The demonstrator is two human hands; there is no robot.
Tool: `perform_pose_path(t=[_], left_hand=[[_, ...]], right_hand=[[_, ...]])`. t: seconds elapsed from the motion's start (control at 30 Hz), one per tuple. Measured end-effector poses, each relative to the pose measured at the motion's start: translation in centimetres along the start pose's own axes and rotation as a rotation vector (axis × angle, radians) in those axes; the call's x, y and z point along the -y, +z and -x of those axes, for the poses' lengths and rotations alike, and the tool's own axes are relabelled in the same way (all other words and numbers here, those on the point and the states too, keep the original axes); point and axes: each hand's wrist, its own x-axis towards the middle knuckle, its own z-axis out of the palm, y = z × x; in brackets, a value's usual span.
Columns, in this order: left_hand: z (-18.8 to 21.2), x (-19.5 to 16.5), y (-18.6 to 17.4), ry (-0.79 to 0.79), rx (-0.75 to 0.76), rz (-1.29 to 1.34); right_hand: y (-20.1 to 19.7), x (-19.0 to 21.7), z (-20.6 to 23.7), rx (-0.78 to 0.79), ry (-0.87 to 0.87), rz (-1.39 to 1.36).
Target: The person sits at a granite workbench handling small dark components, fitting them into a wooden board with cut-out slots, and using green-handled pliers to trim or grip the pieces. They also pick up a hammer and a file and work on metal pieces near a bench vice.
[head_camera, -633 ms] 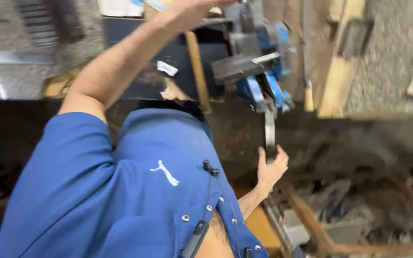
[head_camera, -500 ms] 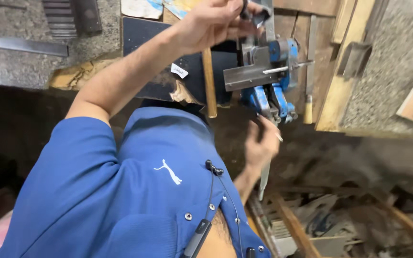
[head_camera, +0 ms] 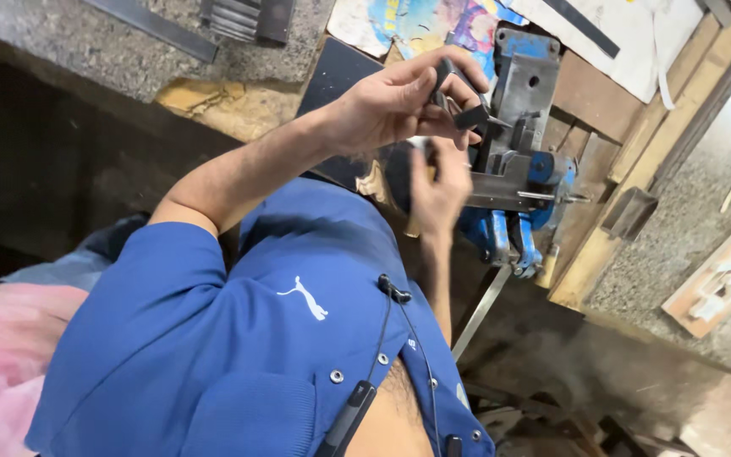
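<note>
Right hand (head_camera: 437,188) has risen beside my left (head_camera: 391,101), which pinches a dark piece (head_camera: 458,93) above the vise (head_camera: 518,127); right open, empty; clamping undone.

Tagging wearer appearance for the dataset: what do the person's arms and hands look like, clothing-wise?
Both hands are bare, with no gloves: left hand, right hand. The forearms are uncovered too. A short sleeve of a blue polo shirt ends above the left elbow. The shirt has a small white emblem on the chest and metal snap buttons. No watch or rings are visible.
</note>
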Motion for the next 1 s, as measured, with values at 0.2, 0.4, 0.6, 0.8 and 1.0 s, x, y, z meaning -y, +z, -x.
perform_pose_path(t=[0.2,0.4,0.6,0.8,1.0], left_hand=[[0.7,-1.9,2.2,0.075,-0.032,-0.057],[0.9,-4.1,5.1,0.048,-0.049,-0.288],[1.2,-4.4,5.9,0.108,0.035,-0.468],[1.1,-4.2,5.9,0.064,0.062,-0.41],[1.1,-4.4,5.9,0.01,0.074,-0.481]], right_hand=[[-8.4,9.2,-1.2,-0.285,-0.248,0.046],[-9.5,12.9,-3.1,-0.389,-0.339,0.045],[-9.1,13.5,-3.1,-0.352,-0.353,0.131],[-9.4,13.2,-2.6,-0.342,-0.35,0.122],[-9.2,13.7,-1.8,-0.361,-0.332,0.12]])
